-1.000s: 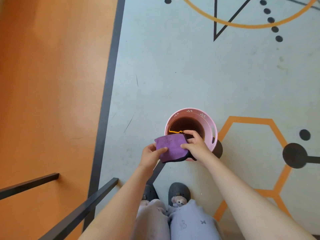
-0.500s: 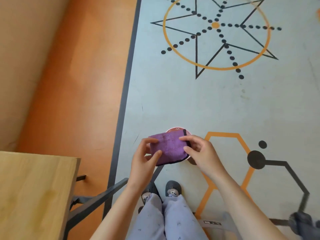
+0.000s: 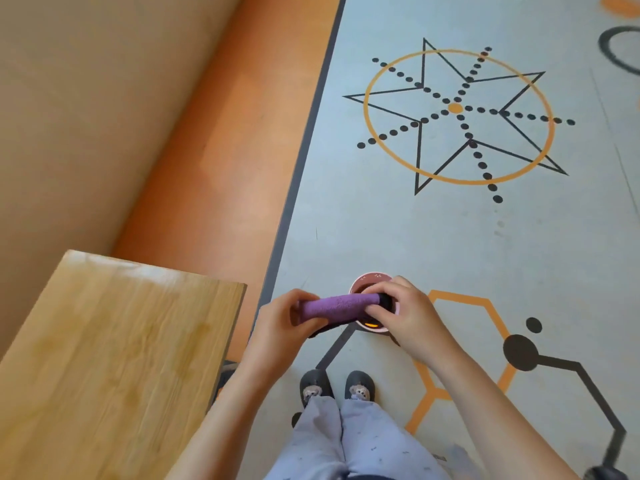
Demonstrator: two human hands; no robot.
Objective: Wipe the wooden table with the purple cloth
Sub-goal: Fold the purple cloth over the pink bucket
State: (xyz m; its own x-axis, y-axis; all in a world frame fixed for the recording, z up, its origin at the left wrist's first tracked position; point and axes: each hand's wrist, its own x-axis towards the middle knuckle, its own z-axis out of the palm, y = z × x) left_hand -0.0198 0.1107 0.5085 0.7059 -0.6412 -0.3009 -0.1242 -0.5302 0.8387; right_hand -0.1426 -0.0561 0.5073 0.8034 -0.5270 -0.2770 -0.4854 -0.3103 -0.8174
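The purple cloth (image 3: 335,307) is rolled into a tight horizontal tube and held over a pink bucket (image 3: 371,279) on the floor. My left hand (image 3: 280,327) grips its left end and my right hand (image 3: 401,313) grips its right end. Both hands hide the cloth's ends and most of the bucket. The wooden table (image 3: 114,362), light with visible grain, fills the lower left; its right edge lies just left of my left forearm.
A pale blue floor with orange and black geometric marks spreads ahead and right. An orange floor strip and a tan wall run along the left. My legs and slippered feet (image 3: 337,388) stand below the bucket.
The cloth has gone from a flat folded square to a rolled, twisted tube between both hands. The view has lifted and turned left, bringing much more of the table into sight.
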